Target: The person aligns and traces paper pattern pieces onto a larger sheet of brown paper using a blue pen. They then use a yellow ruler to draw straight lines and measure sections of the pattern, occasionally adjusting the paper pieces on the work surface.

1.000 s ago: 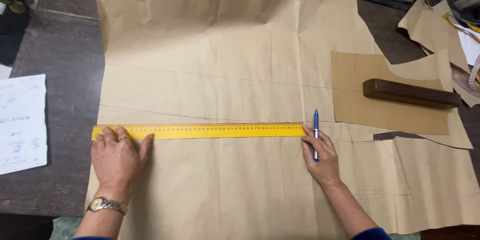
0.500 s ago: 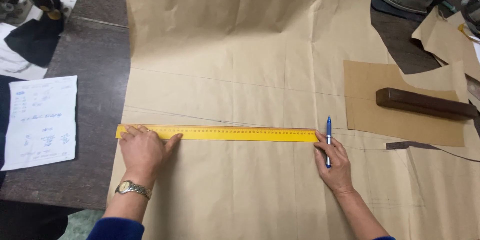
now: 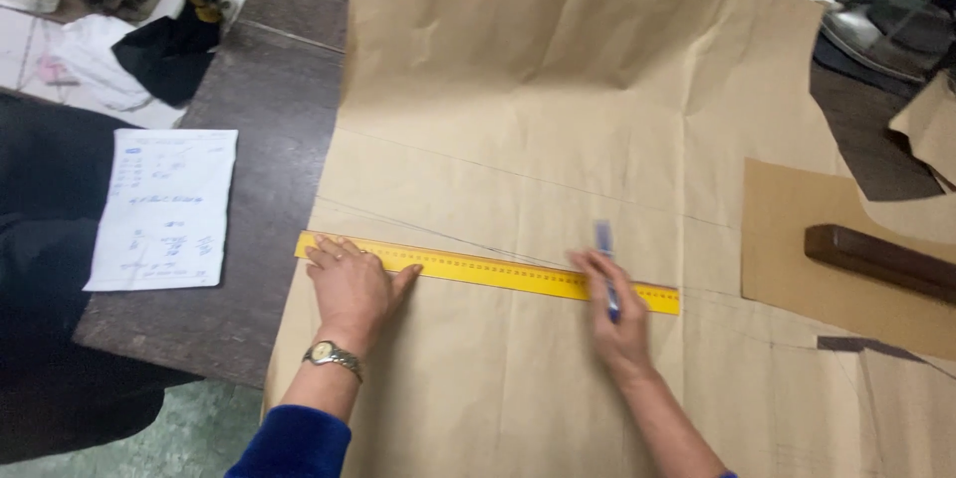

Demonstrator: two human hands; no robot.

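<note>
Brown pattern paper (image 3: 558,90) covers the table (image 3: 249,139) and already carries several thin ruled lines; the line along the yellow ruler (image 3: 488,270), which lies flat at centre, appears only partly drawn, though motion blur makes this uncertain. Left hand (image 3: 351,284), fingers spread, presses the ruler's 9 o'clock end flat. Right hand (image 3: 615,314) grips a blue pen (image 3: 605,264) upright, towards the ruler's 3 o'clock end. A wooden block (image 3: 881,261) lies at 3 o'clock.
</note>
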